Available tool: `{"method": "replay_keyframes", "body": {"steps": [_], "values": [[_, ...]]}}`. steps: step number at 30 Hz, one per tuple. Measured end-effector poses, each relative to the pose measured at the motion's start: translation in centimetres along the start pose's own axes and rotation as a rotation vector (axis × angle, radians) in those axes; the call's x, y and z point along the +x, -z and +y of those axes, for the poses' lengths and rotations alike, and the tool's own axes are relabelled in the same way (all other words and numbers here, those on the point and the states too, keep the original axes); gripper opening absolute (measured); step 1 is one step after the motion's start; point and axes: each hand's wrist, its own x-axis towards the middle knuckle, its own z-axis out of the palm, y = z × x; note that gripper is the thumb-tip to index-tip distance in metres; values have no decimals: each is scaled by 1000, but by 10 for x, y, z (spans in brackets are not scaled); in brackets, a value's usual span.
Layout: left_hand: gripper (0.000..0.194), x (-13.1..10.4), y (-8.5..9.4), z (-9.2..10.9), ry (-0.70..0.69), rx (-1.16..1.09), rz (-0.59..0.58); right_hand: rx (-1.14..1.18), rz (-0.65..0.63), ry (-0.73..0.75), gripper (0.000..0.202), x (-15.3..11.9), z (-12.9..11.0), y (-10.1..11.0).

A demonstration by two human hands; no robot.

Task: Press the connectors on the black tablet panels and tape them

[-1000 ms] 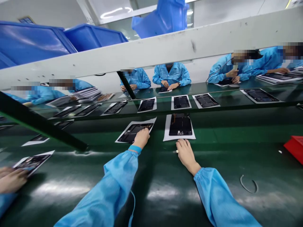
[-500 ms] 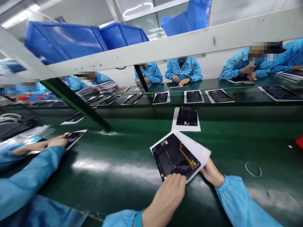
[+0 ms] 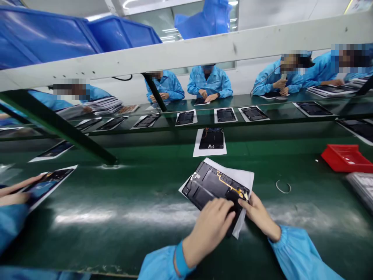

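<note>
A flat black tablet panel [image 3: 208, 184], with an orange ribbon cable [image 3: 230, 182] near its upper right edge, lies on white paper [image 3: 243, 177]. My right hand [image 3: 259, 212] grips the panel's right corner, thumb on top and the other fingers hidden underneath. My left hand [image 3: 211, 223] lies over the lower part of the panel, fingers stretched to the right and slightly apart. It covers part of the black surface. A blue band [image 3: 183, 259] circles my left wrist. Just beyond, another tablet panel [image 3: 211, 138] rests on its own white sheet.
A green bench [image 3: 131, 190] extends around me, with a raised shelf carrying several panels on paper. To the right are a red tray [image 3: 346, 157] and a thin white loop [image 3: 283, 187]. A co-worker's hand [image 3: 17, 194] touches a panel at left. A white beam [image 3: 175, 56] crosses above.
The panel has turned clockwise on its paper. My right thumb now shows on top of its corner. My left fingers have straightened over it. The view has swung right, revealing the red tray.
</note>
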Motion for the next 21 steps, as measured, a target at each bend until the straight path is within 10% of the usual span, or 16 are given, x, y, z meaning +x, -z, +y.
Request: {"method": "replay_keyframes", "body": {"steps": [4, 8, 21], "values": [[35, 27, 27, -44, 92, -171, 188, 21, -279, -270, 40, 5, -34, 34], [40, 44, 14, -75, 172, -353, 3, -125, -433, -315, 32, 17, -55, 65], [57, -13, -8, -54, 441, -623, -125, -552, 50, 102, 29, 82, -41, 58]]}}
